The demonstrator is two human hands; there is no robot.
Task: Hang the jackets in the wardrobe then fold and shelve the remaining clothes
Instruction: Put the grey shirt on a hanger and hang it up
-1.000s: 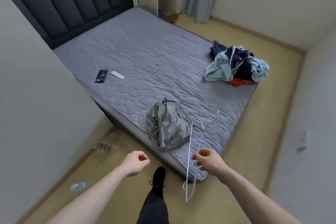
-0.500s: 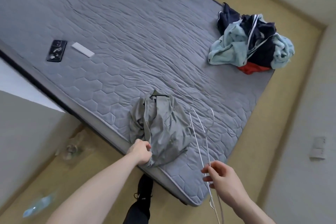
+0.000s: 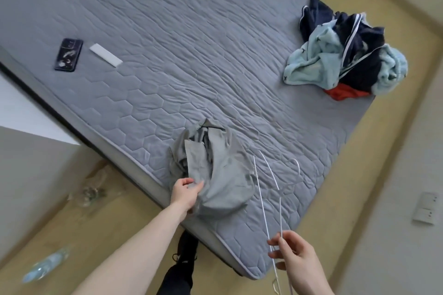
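Grey jacket [image 3: 215,175]: crumpled, near mattress edge, gripped by left hand [image 3: 185,193]. White wire hangers [image 3: 271,201]: pinched in right hand [image 3: 296,255]. Clothes pile [image 3: 345,62]: far right, unfolded. Nothing hung yet.

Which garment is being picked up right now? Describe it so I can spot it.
On the grey quilted mattress, look at the near edge, not the far-corner clothes pile. There lies the crumpled grey jacket, alone, plain grey, gripped by the left hand, beside white wire hangers.
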